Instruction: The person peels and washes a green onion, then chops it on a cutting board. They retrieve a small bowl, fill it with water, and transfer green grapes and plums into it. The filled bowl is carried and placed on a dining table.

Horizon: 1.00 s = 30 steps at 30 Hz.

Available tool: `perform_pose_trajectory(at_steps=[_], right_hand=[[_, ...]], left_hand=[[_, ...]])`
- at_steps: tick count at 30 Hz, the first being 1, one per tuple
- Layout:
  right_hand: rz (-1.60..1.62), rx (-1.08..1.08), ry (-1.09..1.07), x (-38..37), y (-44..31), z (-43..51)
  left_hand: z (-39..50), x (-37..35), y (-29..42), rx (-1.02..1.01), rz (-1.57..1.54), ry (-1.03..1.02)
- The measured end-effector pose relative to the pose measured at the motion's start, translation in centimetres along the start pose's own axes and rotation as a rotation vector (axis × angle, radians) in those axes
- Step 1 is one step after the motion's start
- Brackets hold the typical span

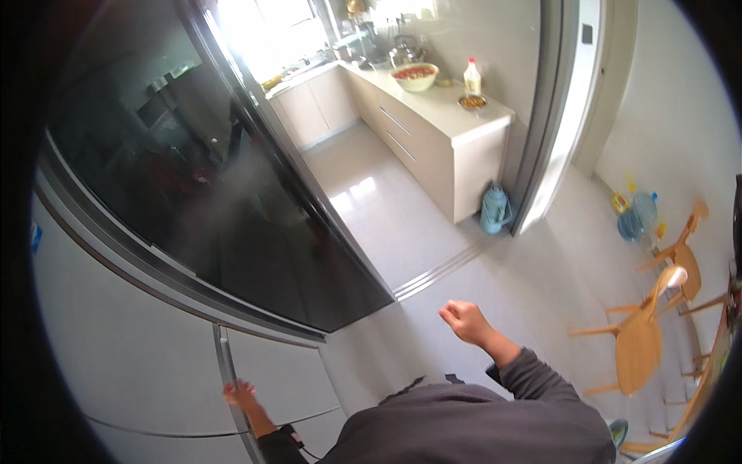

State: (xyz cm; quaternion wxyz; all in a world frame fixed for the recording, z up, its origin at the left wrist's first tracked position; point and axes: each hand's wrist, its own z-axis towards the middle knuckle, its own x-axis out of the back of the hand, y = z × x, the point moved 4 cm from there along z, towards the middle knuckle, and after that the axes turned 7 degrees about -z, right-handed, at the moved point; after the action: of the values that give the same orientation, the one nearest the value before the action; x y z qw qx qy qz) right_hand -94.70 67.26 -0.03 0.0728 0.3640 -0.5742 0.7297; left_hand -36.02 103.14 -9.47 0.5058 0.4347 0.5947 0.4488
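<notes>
My left hand (239,393) is at the lower left, in front of the vertical seam of a pale refrigerator or cabinet door (272,371); it looks blurred, its fingers somewhat spread, and whether it touches the door cannot be told. My right hand (465,322) hangs over the grey floor in front of my body, fingers curled in, with nothing visible in it. Ahead of it runs the metal floor track (443,268) of a sliding door. The dark glass door panel (278,249) stands to the left of the opening.
Beyond the opening, a kitchen counter (435,116) holds a large bowl of red food (415,78), a small dish (472,102), a bottle (472,78) and a kettle (406,52). A blue thermos flask (494,210) stands by the door frame. Wooden chairs (639,348) and plastic bottles (637,214) are right.
</notes>
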Motion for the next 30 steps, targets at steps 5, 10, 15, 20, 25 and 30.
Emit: perform_pose_trajectory(at_steps=[5, 10, 15, 20, 25, 30], right_hand=[[-0.031, -0.071, 0.013, -0.1, 2.3, 3.2], [-0.069, -0.044, 0.069, 1.4, 4.4, 10.1], [-0.142, -0.052, 0.057, 5.5, 6.3, 19.3], [-0.101, -0.199, 0.075, 10.3, 9.0, 30.8], [-0.003, -0.180, 0.031, 11.5, 12.2, 44.2], [0.104, -0.050, -0.107, 11.0, 13.7, 59.8]], left_hand=[[-11.5, -18.4, -8.8, 0.327, 0.353, -0.773], [-26.3, -36.6, -8.0, 0.125, 0.440, -1.559], [-36.0, -52.8, -7.6, 0.049, 0.464, -1.743], [-43.4, -68.8, -8.6, 0.051, 0.270, -1.867], [-45.4, -80.7, -11.3, 0.112, 0.207, -1.890], [-39.8, -89.7, -12.4, 0.020, 0.247, -1.655]])
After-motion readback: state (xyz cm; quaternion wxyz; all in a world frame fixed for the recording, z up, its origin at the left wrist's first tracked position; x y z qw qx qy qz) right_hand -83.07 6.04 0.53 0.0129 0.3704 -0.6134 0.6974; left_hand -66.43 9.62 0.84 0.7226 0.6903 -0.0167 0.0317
